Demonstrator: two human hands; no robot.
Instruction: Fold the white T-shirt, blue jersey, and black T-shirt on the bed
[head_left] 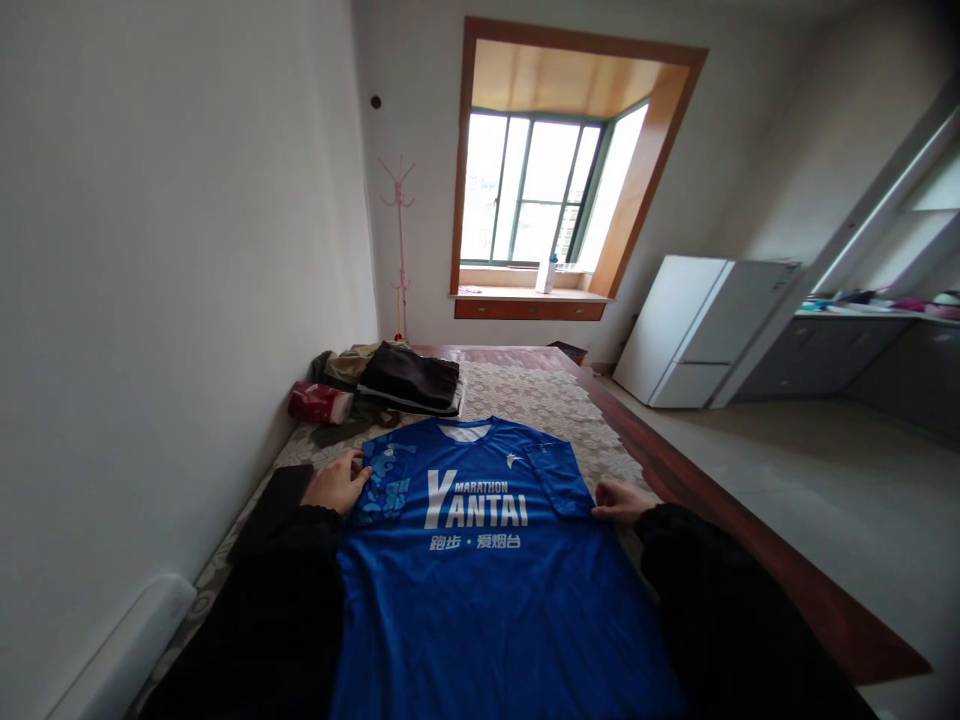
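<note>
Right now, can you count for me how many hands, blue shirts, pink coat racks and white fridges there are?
Hands: 2, the left hand and the right hand
Blue shirt: 1
Pink coat rack: 1
White fridge: 1
Total: 5

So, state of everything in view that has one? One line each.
Blue short-sleeved T-shirt with white print: spread front up, both sleeves folded in
Left bare hand: at one folded sleeve, grip unclear
Right bare hand: pinching the other sleeve's edge
Black fabric garment: folded
White bottle with blue cap: upright
Tall white refrigerator: shut
Pink branched coat rack: upright
Brown wooden drawers: shut
</note>
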